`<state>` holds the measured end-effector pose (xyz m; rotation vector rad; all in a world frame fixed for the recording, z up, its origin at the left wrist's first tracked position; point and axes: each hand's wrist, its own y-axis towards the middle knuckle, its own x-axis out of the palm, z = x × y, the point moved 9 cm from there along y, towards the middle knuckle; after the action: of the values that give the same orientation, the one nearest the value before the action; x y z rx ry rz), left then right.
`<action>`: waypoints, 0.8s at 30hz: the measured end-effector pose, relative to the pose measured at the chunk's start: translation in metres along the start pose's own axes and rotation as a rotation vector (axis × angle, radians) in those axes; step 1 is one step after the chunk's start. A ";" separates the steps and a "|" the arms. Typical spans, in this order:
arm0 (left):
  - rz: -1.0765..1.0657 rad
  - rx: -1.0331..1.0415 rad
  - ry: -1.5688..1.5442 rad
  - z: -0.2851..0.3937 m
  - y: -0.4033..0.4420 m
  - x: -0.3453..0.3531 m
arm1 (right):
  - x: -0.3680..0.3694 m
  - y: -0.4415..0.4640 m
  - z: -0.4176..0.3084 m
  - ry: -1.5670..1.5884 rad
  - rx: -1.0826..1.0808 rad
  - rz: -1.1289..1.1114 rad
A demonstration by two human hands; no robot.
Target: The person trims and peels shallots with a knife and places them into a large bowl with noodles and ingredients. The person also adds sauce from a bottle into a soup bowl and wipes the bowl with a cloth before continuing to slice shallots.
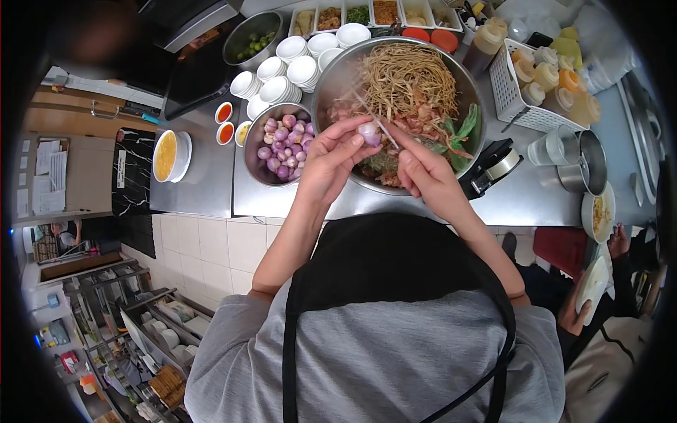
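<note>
My left hand (333, 156) is closed on a purple shallot (369, 132), its fingertips pinching it over the near side of a large metal bowl (482, 141). A knife (381, 125) is in my right hand (431, 169), its thin blade against the shallot and pointing up and left. Long brown noodle-like strands (409, 74), reddish peelings and green leaves lie in the large bowl. Left of my left hand, a smaller metal bowl (248, 151) holds several purple shallots (282, 144).
Stacked white bowls (302, 69) and sauce cups (225, 132) stand behind and left. On the right are a tape dispenser (497, 168), a white bottle basket (504, 95) and metal pots (591, 162). Another person's hand (572, 314) holds a white tray at the lower right.
</note>
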<state>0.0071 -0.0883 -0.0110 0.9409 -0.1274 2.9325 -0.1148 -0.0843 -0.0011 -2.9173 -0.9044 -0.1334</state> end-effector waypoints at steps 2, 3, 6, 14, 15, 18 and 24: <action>-0.011 0.004 -0.017 0.000 0.000 0.001 | 0.007 -0.001 -0.005 -0.012 -0.030 -0.033; -0.019 -0.009 -0.029 -0.001 0.000 0.002 | 0.007 -0.001 -0.005 -0.012 -0.031 -0.032; -0.021 -0.036 -0.050 -0.004 0.000 0.003 | 0.006 -0.001 -0.001 -0.015 -0.015 -0.050; -0.024 -0.046 -0.058 -0.002 -0.002 0.006 | -0.008 0.000 0.004 0.080 -0.012 0.030; 0.000 -0.034 -0.038 -0.002 -0.002 0.004 | -0.008 -0.001 0.002 0.080 -0.012 0.029; 0.013 -0.018 -0.023 -0.004 -0.001 0.000 | 0.001 -0.001 -0.004 0.020 -0.062 -0.014; -0.032 -0.015 -0.023 -0.001 -0.002 0.007 | -0.004 0.002 -0.001 -0.129 -0.098 0.036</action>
<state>0.0010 -0.0857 -0.0069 0.9659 -0.1345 2.8881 -0.1175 -0.0880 -0.0010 -3.0619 -0.8861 0.0138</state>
